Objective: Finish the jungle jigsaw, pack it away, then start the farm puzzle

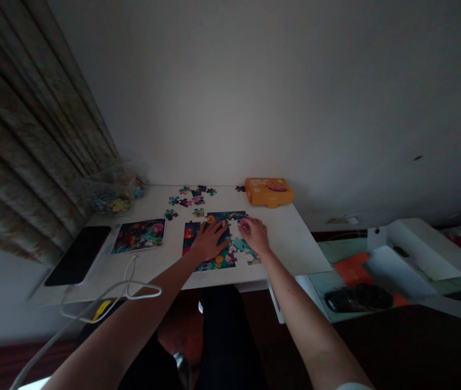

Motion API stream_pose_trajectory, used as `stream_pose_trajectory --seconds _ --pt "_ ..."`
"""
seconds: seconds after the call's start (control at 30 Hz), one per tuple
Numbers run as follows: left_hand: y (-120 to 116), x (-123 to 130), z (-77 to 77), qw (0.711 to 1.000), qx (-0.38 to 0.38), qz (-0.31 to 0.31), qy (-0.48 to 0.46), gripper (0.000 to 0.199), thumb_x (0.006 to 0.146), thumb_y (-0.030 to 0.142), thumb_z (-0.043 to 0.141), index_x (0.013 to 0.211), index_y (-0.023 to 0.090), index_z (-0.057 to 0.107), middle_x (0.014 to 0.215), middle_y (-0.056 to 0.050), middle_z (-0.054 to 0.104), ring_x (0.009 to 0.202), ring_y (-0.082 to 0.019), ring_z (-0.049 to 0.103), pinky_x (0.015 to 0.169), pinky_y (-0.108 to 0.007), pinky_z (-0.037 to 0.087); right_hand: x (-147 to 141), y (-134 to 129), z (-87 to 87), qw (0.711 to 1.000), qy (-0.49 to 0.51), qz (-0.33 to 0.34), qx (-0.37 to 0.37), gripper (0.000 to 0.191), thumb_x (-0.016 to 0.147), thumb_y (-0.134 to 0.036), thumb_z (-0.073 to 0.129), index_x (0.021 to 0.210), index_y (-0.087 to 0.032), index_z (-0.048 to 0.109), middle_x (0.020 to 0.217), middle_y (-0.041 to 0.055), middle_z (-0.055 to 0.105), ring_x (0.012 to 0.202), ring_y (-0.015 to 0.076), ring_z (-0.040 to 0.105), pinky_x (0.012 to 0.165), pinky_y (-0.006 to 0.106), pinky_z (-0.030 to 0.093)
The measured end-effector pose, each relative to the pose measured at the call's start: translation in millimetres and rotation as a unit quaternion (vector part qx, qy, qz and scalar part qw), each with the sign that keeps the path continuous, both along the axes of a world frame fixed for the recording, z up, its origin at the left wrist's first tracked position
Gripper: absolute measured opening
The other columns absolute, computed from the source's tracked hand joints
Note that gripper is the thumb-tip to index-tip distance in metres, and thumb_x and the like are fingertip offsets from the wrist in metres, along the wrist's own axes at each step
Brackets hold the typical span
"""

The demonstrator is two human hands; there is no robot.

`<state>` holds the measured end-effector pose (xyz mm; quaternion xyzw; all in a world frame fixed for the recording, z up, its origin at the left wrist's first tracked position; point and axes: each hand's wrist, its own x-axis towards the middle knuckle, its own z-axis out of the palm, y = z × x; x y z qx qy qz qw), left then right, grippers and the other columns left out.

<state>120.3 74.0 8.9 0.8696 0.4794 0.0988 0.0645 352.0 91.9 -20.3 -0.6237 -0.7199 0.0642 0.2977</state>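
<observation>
Head view, left hand (209,242), right hand (254,234), one jigsaw puzzle (222,261), one orange box (269,192)

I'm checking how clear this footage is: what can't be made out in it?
All in the head view:
The jigsaw puzzle under the left hand and right hand: the hands cover that part.
Whether the right hand holds a piece: its fingers hide this.
The loose puzzle pieces: too small and dim to read their images.
The orange box: lettering too small.
The clear bag: contents blurred.
</observation>
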Motion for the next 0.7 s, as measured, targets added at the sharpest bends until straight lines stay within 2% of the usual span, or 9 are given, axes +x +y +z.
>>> stream_pose_trajectory --seconds 0.13,0.27,0.5,0.7 --pt "-5.0 -2.5 -0.4 1.0 -0.009 0.009 -0.009 0.053 0.104 0.048 0.048 0.152 0.026 0.051 0.166 -0.009 0.041 0.152 -0.032 0.038 0.127 -0.063 0.021 -0.2 3.5 -5.6 1.0 0.005 -0.007 -0.018 0.037 0.097 -0.033 0.061 0.132 -0.023 0.066 0.131 0.0108 0.071 0.123 0.0281 0.062 0.104 0.045 0.045" --pt "-5.3 -0.8 2.3 1.0 -0.016 0.013 -0.015 0.051 0.104 0.046 0.047 0.151 0.025 0.053 0.165 -0.008 0.043 0.152 -0.031 0.04 0.128 -0.062 0.021 0.8 5.6 -10.0 1.0 0.014 0.007 -0.016 0.03 0.1 -0.034 0.058 0.124 -0.025 0.072 0.136 0.0103 0.07 0.127 0.0267 0.062 0.108 0.045 0.044" --pt "-5.1 0.1 1.9 0.999 -0.018 0.018 -0.02 0.052 0.105 0.047 0.046 0.151 0.026 0.053 0.164 -0.009 0.043 0.151 -0.031 0.04 0.128 -0.062 0.02 -3.1 0.4 -6.4 0.999 -0.024 -0.004 -0.029 0.032 0.103 -0.034 0.053 0.127 -0.026 0.072 0.141 0.0078 0.068 0.133 0.0287 0.057 0.109 0.048 0.042" --pt "-5.0 -0.3 -0.3 0.999 -0.007 0.015 -0.03 0.051 0.105 0.046 0.046 0.151 0.026 0.053 0.162 -0.009 0.046 0.15 -0.031 0.042 0.127 -0.062 0.022 -3.5 -0.5 -5.9 0.998 -0.04 -0.011 -0.038 0.035 0.1 -0.025 0.054 0.13 -0.027 0.071 0.142 0.0073 0.067 0.135 0.0288 0.056 0.109 0.05 0.044"
